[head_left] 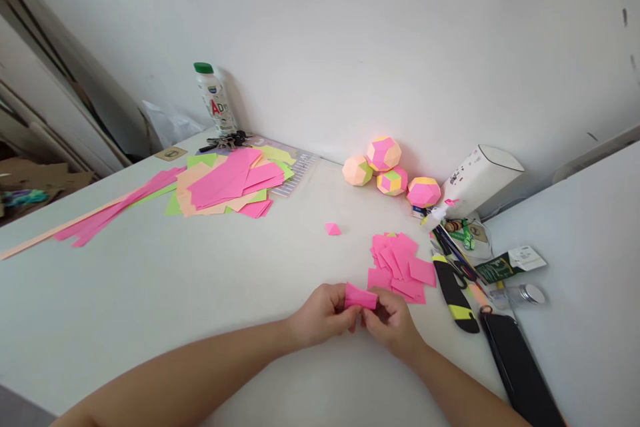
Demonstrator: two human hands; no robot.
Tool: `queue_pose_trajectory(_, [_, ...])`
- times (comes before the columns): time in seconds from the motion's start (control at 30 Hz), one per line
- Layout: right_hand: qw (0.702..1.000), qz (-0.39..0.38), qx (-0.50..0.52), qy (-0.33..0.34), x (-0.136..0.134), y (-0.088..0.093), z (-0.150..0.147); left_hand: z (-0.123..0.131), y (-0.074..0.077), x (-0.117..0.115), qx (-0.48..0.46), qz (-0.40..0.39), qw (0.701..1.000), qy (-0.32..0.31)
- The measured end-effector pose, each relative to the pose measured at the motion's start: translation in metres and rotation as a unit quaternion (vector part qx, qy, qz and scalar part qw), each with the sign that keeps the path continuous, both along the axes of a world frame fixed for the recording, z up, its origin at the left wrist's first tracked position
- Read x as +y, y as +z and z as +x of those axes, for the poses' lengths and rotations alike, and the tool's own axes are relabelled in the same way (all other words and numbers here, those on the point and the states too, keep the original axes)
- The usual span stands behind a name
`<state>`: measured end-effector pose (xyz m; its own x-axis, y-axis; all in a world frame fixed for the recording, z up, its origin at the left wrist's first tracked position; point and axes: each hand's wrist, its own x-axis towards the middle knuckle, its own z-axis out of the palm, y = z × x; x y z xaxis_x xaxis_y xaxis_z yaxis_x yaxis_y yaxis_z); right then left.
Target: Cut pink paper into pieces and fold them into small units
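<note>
A small pink paper piece [361,297], partly folded, is held up between both hands near the table's front. My left hand [323,312] pinches its left end between thumb and fingers. The right end is pinched by my right hand [393,320], with the thumb tips close together at the lower edge. Just behind the right hand lies a loose pile of pink paper rectangles [397,257]. A small folded pink piece [333,229] sits alone on the white table [225,287] beyond the hands.
Paper balls [384,153] rest against the wall. Coloured sheets [230,180], paper strips [115,210], keys [227,141] and a bottle [216,99] are at left. Scissors [457,293], a black case [520,367], a jar [530,294] and a white box [480,177] stand or lie at right.
</note>
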<state>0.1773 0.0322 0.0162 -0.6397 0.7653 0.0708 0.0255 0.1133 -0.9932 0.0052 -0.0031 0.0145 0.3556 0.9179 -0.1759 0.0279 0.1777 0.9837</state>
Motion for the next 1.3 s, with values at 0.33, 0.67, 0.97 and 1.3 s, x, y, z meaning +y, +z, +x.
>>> queue_pose_trajectory(0.33, [0.999, -0.021, 0.002, -0.044, 0.0008, -0.0034, 0.0060, -0.0011, -0.0004, -0.0011, -0.011, 0.001, 1.000, 0.005])
queue_pose_trajectory(0.67, [0.999, -0.015, -0.014, -0.051, 0.0012, -0.0048, 0.0056, 0.0002, -0.0029, -0.0009, -0.038, -0.011, 0.999, 0.035])
queue_pose_trajectory(0.97, [0.998, 0.012, -0.026, -0.054, 0.0006, -0.0082, 0.0065, 0.0001, 0.0011, -0.0010, -0.024, -0.011, 0.999, 0.025])
queue_pose_trajectory(1.3, [0.995, -0.012, -0.004, -0.096, -0.0001, -0.0042, 0.0066, -0.0003, -0.0017, -0.0024, -0.070, -0.042, 0.995, 0.060])
